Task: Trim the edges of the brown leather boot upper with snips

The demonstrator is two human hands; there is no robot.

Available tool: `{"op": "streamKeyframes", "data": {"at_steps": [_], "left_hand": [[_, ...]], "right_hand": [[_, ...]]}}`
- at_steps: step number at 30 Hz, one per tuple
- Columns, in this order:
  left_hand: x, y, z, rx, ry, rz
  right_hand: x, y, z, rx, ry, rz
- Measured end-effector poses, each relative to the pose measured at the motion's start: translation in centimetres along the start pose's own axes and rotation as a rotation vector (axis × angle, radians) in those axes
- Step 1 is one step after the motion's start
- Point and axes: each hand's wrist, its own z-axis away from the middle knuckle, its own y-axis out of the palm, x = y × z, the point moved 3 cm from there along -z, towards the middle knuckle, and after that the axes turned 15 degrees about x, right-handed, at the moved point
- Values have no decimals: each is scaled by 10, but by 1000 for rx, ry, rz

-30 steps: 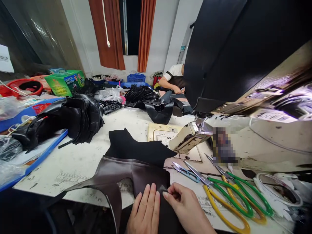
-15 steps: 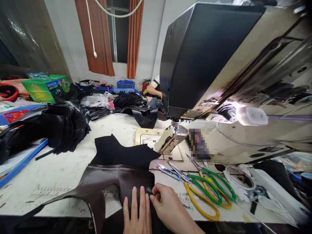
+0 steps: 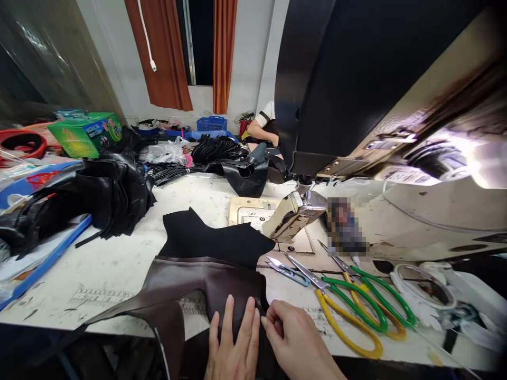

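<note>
Dark brown leather (image 3: pixel 182 277) with a black lining piece (image 3: pixel 214 240) lies across the front of the white table. My left hand (image 3: pixel 234 340) rests flat on the leather near the table's front edge, its fingers spread and stretched out. Right beside it, my right hand (image 3: pixel 295 335) is closed, thumb and forefinger pinched at the right edge of the leather. The leather's lower part hangs past the table edge, and its far end is out of sight under my hands.
A sewing machine (image 3: pixel 376 79) looms at the upper right. Scissors (image 3: pixel 348 306) and small snips (image 3: pixel 291 272) lie right of my hands. Stacked black leather (image 3: pixel 114 195) sits at the left, near a green box (image 3: pixel 89 134). Another person's arm (image 3: pixel 263 129) shows behind.
The whole view has shifted, with table items appearing further right and the machine looming larger. Both hands stay at the same part of the leather.
</note>
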Motion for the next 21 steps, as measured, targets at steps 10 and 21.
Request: {"op": "streamKeyframes", "data": {"at_steps": [10, 21], "left_hand": [[0, -15, -4, 91, -5, -19], [1, -16, -8, 380, 53, 26]], "right_hand": [[-24, -28, 4, -152, -521, -18], [-34, -10, 7, -126, -745, 97]]}}
